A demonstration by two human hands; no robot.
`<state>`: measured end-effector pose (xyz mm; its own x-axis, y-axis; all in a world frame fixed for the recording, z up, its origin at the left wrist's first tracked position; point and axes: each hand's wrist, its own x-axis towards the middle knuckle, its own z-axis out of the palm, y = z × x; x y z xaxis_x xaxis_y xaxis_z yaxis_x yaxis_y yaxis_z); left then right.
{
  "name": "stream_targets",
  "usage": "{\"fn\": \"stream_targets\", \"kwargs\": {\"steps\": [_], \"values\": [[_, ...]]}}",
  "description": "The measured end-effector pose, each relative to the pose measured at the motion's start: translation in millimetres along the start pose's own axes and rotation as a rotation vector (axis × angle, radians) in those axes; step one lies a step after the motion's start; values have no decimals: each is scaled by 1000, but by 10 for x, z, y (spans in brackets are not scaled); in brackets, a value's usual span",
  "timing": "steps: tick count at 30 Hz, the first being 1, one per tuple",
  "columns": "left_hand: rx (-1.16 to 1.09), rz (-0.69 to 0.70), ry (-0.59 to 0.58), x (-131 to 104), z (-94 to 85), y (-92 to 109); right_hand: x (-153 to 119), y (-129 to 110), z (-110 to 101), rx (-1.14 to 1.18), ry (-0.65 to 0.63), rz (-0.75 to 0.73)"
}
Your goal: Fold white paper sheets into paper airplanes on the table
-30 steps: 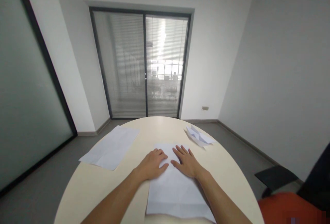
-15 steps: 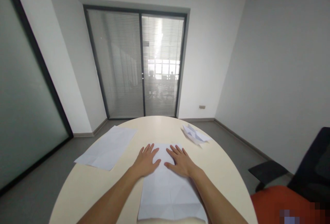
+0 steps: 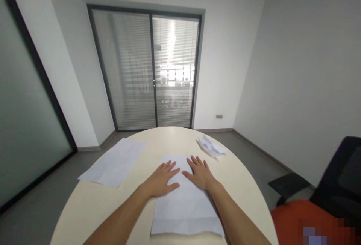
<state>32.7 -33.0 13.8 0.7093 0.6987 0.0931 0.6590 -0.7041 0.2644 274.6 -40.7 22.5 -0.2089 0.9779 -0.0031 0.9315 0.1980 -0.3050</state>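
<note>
A creased white sheet of paper (image 3: 184, 211) lies in front of me, its near edge slightly lifted and wavy. My left hand (image 3: 163, 179) rests flat on its left side, fingers spread. Across from it, my right hand (image 3: 199, 173) lies on the upper right part of the sheet, also with fingers apart. Neither hand grips anything. Fold lines run across and down the sheet's near part. The hands cover some of its far half.
The round pale table (image 3: 245, 207) bears another creased white sheet (image 3: 114, 162) at the left and a folded paper shape (image 3: 211, 147) at the far right. An orange-seated chair (image 3: 293, 218) with a black armrest stands to the right.
My left hand has slid slightly inward and nearer to me on the sheet. My right hand has shifted a little outward and away. The view has turned slightly right.
</note>
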Motion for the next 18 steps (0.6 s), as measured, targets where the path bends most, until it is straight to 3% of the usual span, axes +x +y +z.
{"fn": "stream_targets", "kwargs": {"steps": [5, 9, 18], "values": [[33, -135, 24, 24, 9, -121, -25, -21, -21, 86, -48, -189], [59, -207, 78, 24, 10, -165, -46, -33, -42, 116, -69, -228], [48, -72, 119, -46, -28, -121, -25, -7, -52, 129, -54, -216]]}}
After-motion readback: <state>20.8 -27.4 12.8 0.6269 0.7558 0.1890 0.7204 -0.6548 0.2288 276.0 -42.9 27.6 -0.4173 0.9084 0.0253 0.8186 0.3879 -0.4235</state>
